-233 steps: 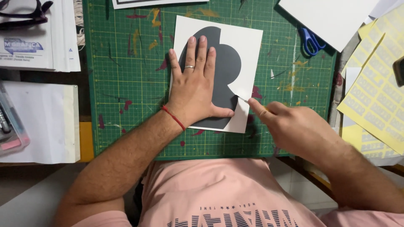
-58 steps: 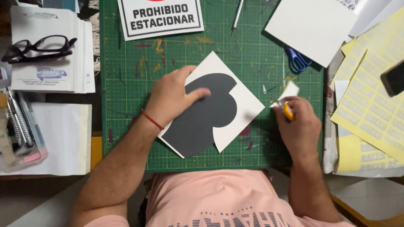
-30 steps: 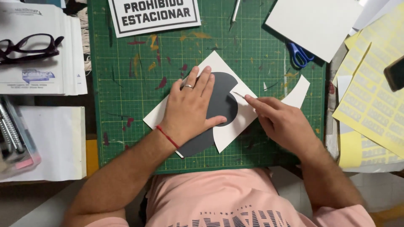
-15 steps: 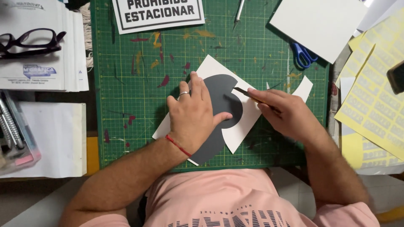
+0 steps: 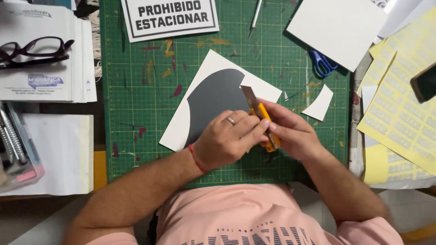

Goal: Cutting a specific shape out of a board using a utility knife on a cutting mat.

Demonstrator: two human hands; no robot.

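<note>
Both hands meet on a yellow utility knife above the white sheet with its dark grey shape.

The yellow utility knife point(image 5: 262, 122) lies between the two hands, its long axis running from 5 o'clock up to 11 o'clock, blade tip over the dark grey shape point(image 5: 215, 102) on the white sheet point(image 5: 206, 66). The right hand point(image 5: 290, 134) wraps the handle, fingers clamped on it; the left hand point(image 5: 225, 145) comes in from 8 o'clock, fingers closed against the knife body just below the blade. The sheet rests tilted on the green cutting mat point(image 5: 136, 113), at 10 o'clock from the hands. A small white offcut point(image 5: 320, 103) lies at 2 o'clock.
</note>
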